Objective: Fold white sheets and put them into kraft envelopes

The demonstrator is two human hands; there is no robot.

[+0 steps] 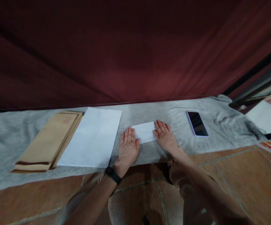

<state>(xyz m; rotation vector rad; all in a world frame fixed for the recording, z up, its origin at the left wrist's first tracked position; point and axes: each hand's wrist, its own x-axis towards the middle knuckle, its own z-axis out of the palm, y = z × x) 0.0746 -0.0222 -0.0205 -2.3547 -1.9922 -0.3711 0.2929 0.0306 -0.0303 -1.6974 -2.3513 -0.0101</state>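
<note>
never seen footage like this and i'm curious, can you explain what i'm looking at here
There's no machine: these are a person's bare hands, seen by one camera worn on the head, looking forward and down. The left hand and right hand lie flat at opposite ends of a small white paper, neither gripping it. A black wristband circles the left wrist. Everything rests on a grey cloth: to the left, large white paper and, beyond it, stacked brown envelopes; to the right, a smartphone in a light purple case.
</note>
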